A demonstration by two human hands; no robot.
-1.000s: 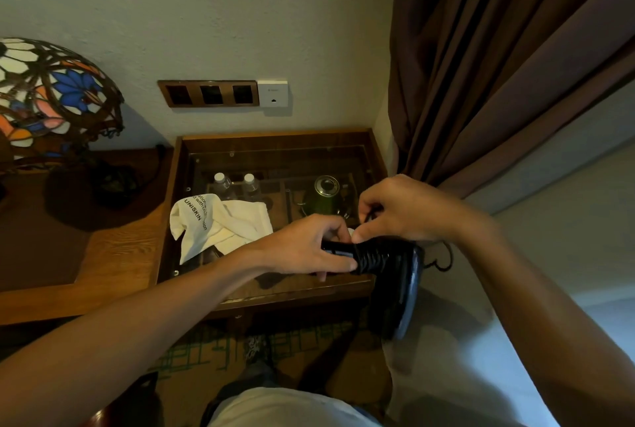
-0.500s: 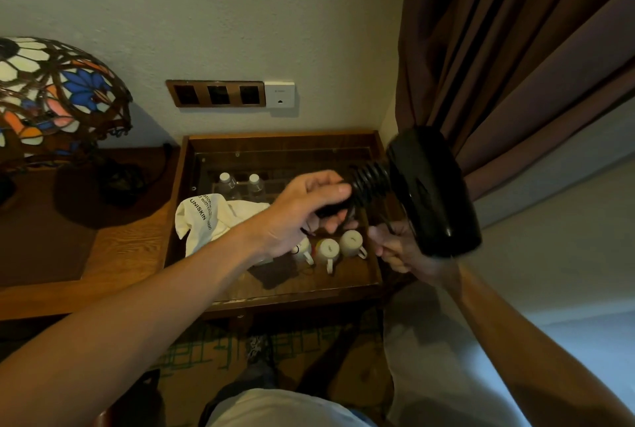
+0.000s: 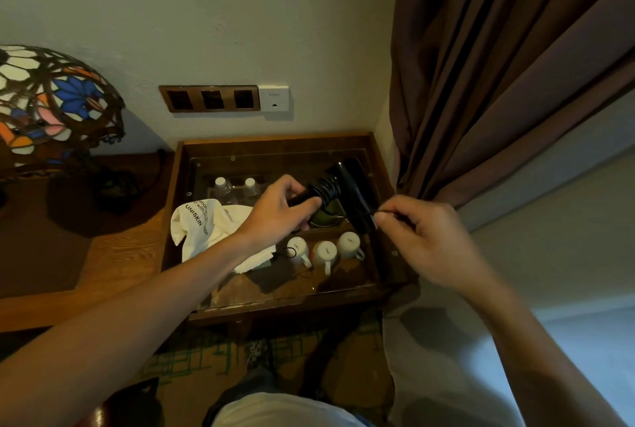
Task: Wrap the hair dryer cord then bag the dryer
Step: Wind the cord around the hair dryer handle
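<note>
Beside the brown curtain (image 3: 498, 65), a glass-topped wooden tabletop (image 3: 374, 169) shows water bottles (image 3: 221, 186) and three white cups (image 3: 324, 251) beneath, with the white cloth bag (image 3: 209, 225) lying on it. Above this, the left hand (image 3: 275, 217) curls its fingers round the handle of the black hair dryer (image 3: 350, 193), likely steadying it while the right hand (image 3: 429, 241) pinches the cord (image 3: 328, 189) end taut. Its cord sits in tight coils at the handle's top.

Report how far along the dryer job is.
Done: most of the cord is coiled round the dryer handle. In hand: the left hand grips the handle while the right hand pinches the cord's loose end beside the dryer. Left: securing that end and bagging; the white bag lies untouched on the table.
</note>
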